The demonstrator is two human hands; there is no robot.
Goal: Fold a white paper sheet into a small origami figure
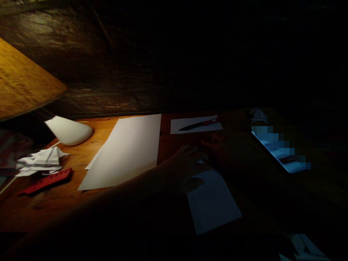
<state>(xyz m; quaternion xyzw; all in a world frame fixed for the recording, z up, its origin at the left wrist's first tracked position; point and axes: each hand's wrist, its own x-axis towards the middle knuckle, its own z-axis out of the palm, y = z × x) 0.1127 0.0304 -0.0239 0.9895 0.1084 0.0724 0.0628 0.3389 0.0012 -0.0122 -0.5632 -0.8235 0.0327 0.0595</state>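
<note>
A small sheet of white paper lies in shadow on the wooden table, its far end between my hands. My left hand reaches in from the lower left, fingers curled at the paper's far end and the thumb on its left edge. My right hand is close beside it on the right, very dark, with fingertips pointing toward the left hand. Whether it grips the paper's far end is hidden in the gloom. Just beyond the hands, a knife with a red and black handle rests on another paper piece.
Large white sheets lie left of centre. Farther left are a lamp with a shade and white base, a folded paper and a red object. A lit phone and a folded paper are on the right.
</note>
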